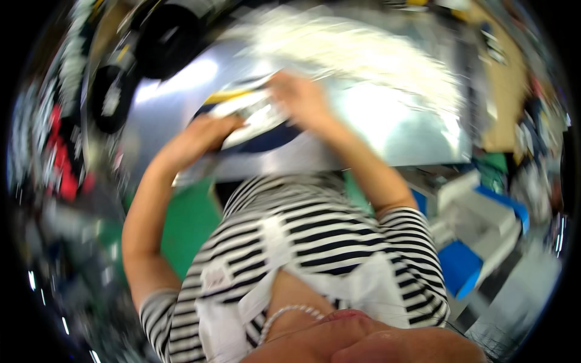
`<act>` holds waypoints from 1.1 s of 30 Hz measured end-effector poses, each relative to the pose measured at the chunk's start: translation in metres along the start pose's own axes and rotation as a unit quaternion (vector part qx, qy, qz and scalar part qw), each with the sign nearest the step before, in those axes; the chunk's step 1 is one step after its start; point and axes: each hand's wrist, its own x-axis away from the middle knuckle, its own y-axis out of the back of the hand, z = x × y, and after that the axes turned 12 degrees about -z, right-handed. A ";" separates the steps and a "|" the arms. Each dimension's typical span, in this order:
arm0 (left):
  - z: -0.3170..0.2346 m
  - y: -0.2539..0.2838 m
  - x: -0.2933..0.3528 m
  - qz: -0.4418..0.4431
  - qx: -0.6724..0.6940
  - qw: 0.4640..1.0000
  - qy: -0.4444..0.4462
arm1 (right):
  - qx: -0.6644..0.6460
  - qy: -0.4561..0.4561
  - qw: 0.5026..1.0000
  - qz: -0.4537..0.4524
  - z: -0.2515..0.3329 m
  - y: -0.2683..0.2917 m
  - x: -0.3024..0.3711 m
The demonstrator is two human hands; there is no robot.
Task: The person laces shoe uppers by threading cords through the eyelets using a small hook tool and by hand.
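Note:
A folded navy, white and yellow piece (263, 138), which looks like cloth, lies on the shiny metal table in front of me. Its middle has a bright, glossy patch; blur hides whether that is plastic film. My left hand (209, 133) is at its left edge, fingers bent over it and closed on that edge. Over the right upper part is my right hand (299, 100), its fingers pointing left and smeared by motion. Whether these fingers grip the piece or only touch it does not show.
A wide spread of whitish, glossy sheets or bags (363, 51) covers the far side of the metal table (417, 136). Black bundled items (169, 39) stand at the far left. A grey and blue plastic crate (478, 212) is at the right, below a tan board (502, 103).

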 end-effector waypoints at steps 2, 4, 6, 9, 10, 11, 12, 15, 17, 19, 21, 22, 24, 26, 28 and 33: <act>0.011 -0.012 -0.006 -0.066 0.018 0.996 0.063 | -0.021 0.085 0.995 -0.037 -0.019 -0.030 0.001; 0.032 -0.005 -0.006 -0.080 0.072 0.993 0.039 | 0.004 0.031 0.999 0.040 0.008 -0.025 -0.009; 0.040 -0.007 -0.005 -0.121 0.030 0.992 0.007 | -0.009 0.091 0.996 0.003 0.013 -0.034 -0.014; 0.038 -0.015 -0.011 -0.117 -0.044 0.985 -0.121 | -0.001 0.128 0.991 -0.045 0.012 -0.033 -0.007; 0.034 -0.012 -0.008 -0.118 -0.113 0.977 -0.136 | 0.002 0.132 0.990 -0.045 0.013 -0.032 -0.006; 0.030 -0.012 -0.005 -0.138 -0.178 0.956 -0.186 | -0.003 0.128 0.991 -0.033 0.014 -0.029 -0.006; 0.026 -0.011 -0.005 -0.129 -0.214 0.943 -0.220 | 0.000 0.125 0.991 -0.035 0.013 -0.030 -0.004; 0.011 -0.008 0.004 -0.110 -0.378 0.885 -0.249 | 0.002 0.135 0.990 -0.038 0.016 -0.024 0.008; 0.019 -0.003 0.011 -0.110 -0.449 0.849 -0.255 | -0.022 0.108 0.994 -0.026 0.017 -0.025 0.008; 0.034 0.005 0.018 -0.122 -0.388 0.873 -0.269 | -0.056 0.091 0.994 0.020 0.025 -0.033 0.008; 0.026 0.004 0.022 -0.103 -0.313 0.908 -0.259 | 0.022 0.117 0.993 0.022 0.016 -0.047 0.004; 0.019 0.001 0.025 -0.132 -0.311 0.894 -0.295 | 0.025 0.120 0.992 0.003 0.014 -0.054 0.004; 0.022 -0.008 0.020 -0.156 -0.308 0.909 -0.234 | 0.026 0.186 0.982 -0.022 0.005 -0.051 0.008; 0.021 -0.013 0.020 -0.197 -0.310 0.887 -0.280 | 0.030 0.173 0.983 -0.043 0.017 -0.031 0.011; 0.020 -0.019 0.020 -0.233 -0.281 0.884 -0.291 | 0.003 0.119 0.992 -0.035 0.023 -0.013 0.005; 0.028 -0.021 0.020 -0.243 -0.249 0.897 -0.271 | 0.056 0.125 0.990 -0.044 0.026 -0.019 0.005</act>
